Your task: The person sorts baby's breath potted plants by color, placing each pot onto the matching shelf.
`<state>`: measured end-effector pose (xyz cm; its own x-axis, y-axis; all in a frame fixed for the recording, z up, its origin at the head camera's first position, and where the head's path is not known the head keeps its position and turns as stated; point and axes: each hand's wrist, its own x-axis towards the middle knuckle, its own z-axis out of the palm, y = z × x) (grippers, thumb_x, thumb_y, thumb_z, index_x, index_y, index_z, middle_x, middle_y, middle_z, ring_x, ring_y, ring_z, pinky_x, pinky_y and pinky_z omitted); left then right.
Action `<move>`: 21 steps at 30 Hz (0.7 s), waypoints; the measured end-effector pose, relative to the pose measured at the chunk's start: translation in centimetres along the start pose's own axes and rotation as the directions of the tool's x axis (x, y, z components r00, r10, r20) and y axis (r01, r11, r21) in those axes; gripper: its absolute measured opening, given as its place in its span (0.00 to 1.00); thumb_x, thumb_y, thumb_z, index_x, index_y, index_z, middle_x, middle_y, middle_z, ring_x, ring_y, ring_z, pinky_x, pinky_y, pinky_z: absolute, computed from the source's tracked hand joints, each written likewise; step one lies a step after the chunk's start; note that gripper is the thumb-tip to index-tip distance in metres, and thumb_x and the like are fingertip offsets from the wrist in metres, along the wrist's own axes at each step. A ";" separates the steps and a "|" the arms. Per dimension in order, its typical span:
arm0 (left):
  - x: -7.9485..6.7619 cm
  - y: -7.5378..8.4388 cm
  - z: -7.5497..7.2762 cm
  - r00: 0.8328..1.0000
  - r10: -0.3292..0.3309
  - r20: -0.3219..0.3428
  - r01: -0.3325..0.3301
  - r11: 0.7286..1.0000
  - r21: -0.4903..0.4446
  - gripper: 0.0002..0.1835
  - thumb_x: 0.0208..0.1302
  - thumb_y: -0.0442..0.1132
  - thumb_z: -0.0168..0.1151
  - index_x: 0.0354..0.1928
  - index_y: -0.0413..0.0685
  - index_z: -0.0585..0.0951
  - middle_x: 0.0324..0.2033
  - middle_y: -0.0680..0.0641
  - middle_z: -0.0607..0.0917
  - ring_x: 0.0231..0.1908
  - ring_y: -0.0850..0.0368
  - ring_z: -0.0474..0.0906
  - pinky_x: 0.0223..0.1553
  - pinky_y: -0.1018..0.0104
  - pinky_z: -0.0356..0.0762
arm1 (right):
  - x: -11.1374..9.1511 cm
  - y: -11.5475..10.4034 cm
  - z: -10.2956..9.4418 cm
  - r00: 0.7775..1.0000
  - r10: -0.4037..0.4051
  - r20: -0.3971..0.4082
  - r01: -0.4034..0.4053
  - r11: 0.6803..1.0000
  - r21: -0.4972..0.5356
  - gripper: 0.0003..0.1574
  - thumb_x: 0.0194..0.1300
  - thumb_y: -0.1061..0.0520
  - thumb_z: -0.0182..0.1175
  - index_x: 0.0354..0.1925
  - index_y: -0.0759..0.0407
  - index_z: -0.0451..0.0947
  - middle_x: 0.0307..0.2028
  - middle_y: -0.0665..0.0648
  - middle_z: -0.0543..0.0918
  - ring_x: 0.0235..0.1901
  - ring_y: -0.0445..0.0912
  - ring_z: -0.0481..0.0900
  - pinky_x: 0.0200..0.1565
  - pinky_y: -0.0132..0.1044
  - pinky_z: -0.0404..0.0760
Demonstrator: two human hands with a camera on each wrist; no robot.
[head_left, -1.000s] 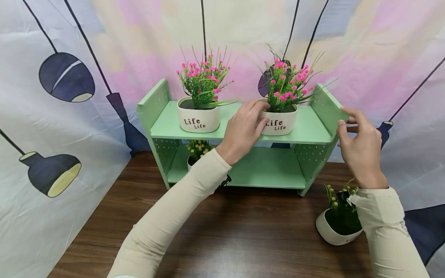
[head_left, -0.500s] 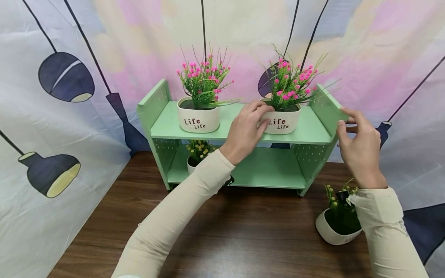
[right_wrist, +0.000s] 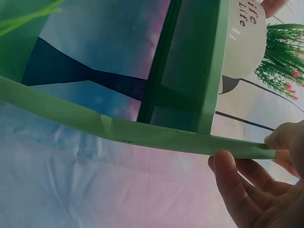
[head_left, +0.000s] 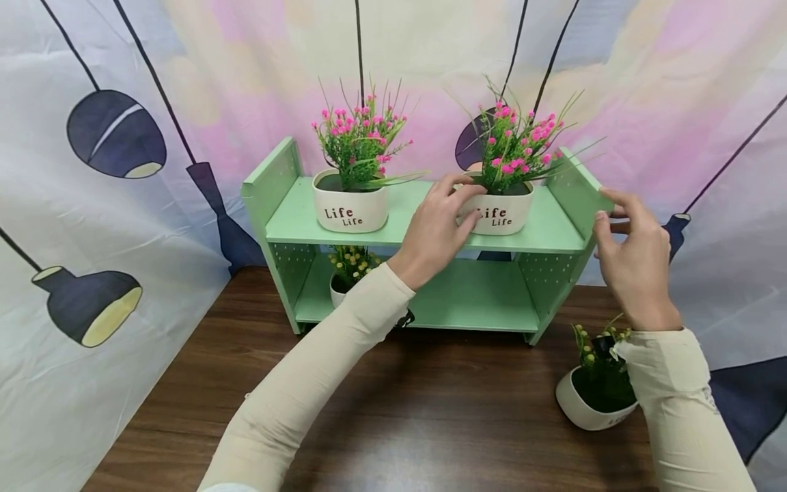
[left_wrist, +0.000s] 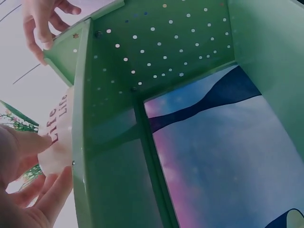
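On the upper board of a green two-tier shelf (head_left: 406,236) stand two white flowerpots lettered "Life", each with pink artificial flowers. My left hand (head_left: 435,222) holds the right-hand flowerpot (head_left: 507,217) by its left end, thumb at the front and fingers at the rim. In the left wrist view, my left hand (left_wrist: 26,161) has its digits against this pot (left_wrist: 56,128), whose base is hidden behind the board edge. My right hand (head_left: 636,256) grips the upper front corner of the shelf's right side panel. The right wrist view shows its fingers (right_wrist: 228,175) around that panel edge (right_wrist: 190,145).
The other pink-flowered pot (head_left: 350,210) stands on the upper board's left. A yellow-flowered pot (head_left: 339,290), partly behind my left sleeve, is on the lower board. Another yellow-flowered pot (head_left: 590,410) stands on the wooden table (head_left: 430,424) beside my right forearm. A painted cloth (head_left: 246,68) hangs behind.
My left hand and the right-hand flowerpot have shifted slightly to the right along the upper board, mostly in the first half second. My right hand has kept its grip on the side panel.
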<state>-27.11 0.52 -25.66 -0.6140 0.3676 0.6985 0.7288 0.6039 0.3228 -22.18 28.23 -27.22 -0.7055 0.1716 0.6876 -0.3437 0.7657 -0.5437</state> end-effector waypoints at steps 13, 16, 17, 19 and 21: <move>-4.9 0.9 -5.2 0.998 -0.021 0.056 0.027 0.994 -0.110 0.13 0.75 0.41 0.67 0.57 0.47 0.87 0.49 0.47 0.87 0.47 0.54 0.83 0.50 0.63 0.84 | -0.4 -0.1 0.0 1.000 -0.013 -0.015 0.013 1.000 0.001 0.26 0.81 0.57 0.54 0.73 0.54 0.75 0.55 0.72 0.83 0.53 0.70 0.84 0.26 0.09 0.67; -6.2 1.0 -7.1 0.999 -0.015 0.041 0.019 0.995 -0.102 0.12 0.75 0.41 0.67 0.55 0.47 0.87 0.47 0.48 0.88 0.45 0.56 0.84 0.49 0.63 0.85 | -0.3 0.0 -0.1 1.000 -0.014 -0.020 0.014 1.000 0.000 0.26 0.81 0.57 0.54 0.73 0.54 0.76 0.55 0.72 0.83 0.53 0.70 0.84 0.27 0.09 0.67; -6.6 1.0 -7.8 1.000 -0.009 0.026 0.011 0.995 -0.099 0.12 0.75 0.41 0.68 0.55 0.47 0.87 0.47 0.48 0.89 0.45 0.57 0.84 0.48 0.63 0.85 | -0.3 0.0 -0.1 1.000 -0.014 -0.020 0.014 1.000 0.001 0.26 0.81 0.57 0.54 0.73 0.54 0.76 0.55 0.72 0.83 0.53 0.70 0.84 0.26 0.09 0.67; -7.4 0.8 -9.2 1.000 0.000 -0.012 -0.001 0.996 -0.093 0.11 0.74 0.40 0.68 0.54 0.46 0.88 0.46 0.47 0.89 0.44 0.58 0.85 0.46 0.63 0.85 | -0.2 -0.1 -0.1 1.000 -0.013 -0.017 0.013 1.000 0.003 0.26 0.81 0.57 0.54 0.73 0.54 0.75 0.55 0.71 0.83 0.53 0.70 0.84 0.26 0.09 0.68; -8.1 0.6 -10.7 0.998 0.003 -0.056 -0.008 0.997 -0.082 0.11 0.74 0.38 0.68 0.54 0.44 0.88 0.46 0.47 0.90 0.43 0.59 0.85 0.45 0.63 0.86 | -0.1 -0.1 -0.1 1.000 -0.014 -0.016 0.014 1.000 0.006 0.26 0.81 0.57 0.54 0.73 0.53 0.76 0.55 0.71 0.83 0.52 0.69 0.85 0.26 0.10 0.68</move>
<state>-18.47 -9.69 -24.24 -0.5938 0.3295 0.7341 0.7558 0.5413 0.3684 -22.00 28.20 -27.25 -0.6906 0.1712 0.7027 -0.3569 0.7644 -0.5369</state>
